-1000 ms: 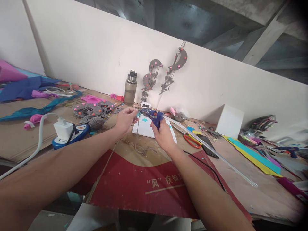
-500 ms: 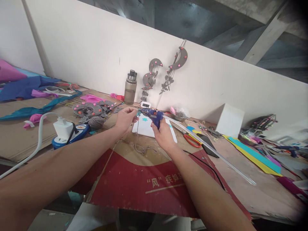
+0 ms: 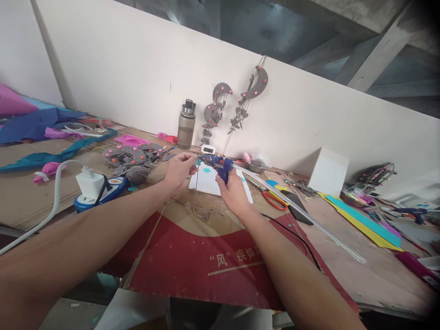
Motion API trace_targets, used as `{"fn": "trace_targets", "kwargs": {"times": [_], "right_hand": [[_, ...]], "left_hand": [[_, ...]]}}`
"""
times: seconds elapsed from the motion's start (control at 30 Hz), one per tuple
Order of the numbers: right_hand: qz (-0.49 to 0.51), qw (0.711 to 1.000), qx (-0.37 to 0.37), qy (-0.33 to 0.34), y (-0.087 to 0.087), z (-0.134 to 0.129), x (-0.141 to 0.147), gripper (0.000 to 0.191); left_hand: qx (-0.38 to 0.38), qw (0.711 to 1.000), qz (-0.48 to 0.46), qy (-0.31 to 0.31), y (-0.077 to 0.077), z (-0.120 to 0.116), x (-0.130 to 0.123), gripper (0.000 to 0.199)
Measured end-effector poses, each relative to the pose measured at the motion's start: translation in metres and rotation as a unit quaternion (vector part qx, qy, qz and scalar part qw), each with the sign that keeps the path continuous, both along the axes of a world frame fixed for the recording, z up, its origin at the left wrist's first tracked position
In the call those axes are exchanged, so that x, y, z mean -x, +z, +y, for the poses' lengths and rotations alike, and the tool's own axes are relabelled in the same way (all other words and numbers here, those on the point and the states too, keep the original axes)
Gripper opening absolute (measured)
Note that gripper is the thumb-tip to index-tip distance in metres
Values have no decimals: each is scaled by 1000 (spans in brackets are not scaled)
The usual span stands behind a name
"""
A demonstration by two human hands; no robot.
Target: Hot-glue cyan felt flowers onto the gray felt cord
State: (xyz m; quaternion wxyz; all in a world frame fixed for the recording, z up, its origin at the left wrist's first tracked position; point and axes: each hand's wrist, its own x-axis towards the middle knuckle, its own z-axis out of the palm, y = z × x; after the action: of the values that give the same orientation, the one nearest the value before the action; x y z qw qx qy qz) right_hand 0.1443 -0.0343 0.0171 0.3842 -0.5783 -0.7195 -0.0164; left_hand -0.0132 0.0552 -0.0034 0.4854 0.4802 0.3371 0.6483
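My right hand is wrapped round the handle of a blue glue gun, from whose rear a long clear glue stick slants down to the right. The gun's nozzle points left, at the fingertips of my left hand. Those fingers pinch a small teal piece with grey yarn trailing from it onto the cardboard. Below the gun lies a white sheet with a teal flower shape on it.
A bottle stands by the white board. Grey felt pieces and a power strip are at the left. Orange-handled scissors, a black phone and coloured strips lie right. Felt moon hangings hang behind.
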Motion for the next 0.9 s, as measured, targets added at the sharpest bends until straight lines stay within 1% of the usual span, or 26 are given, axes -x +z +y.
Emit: {"fn": "trace_targets", "kwargs": {"times": [0.37, 0.6, 0.9], "right_hand": [[13, 1000, -7, -6, 1, -2, 0, 37], [7, 1000, 1, -17, 1, -2, 0, 36], [1, 1000, -1, -23, 2, -1, 0, 35]], "left_hand": [[-1, 1000, 4, 2, 0, 0, 0, 20], [2, 1000, -2, -1, 2, -3, -1, 20], [3, 1000, 2, -2, 1, -2, -1, 20]]}}
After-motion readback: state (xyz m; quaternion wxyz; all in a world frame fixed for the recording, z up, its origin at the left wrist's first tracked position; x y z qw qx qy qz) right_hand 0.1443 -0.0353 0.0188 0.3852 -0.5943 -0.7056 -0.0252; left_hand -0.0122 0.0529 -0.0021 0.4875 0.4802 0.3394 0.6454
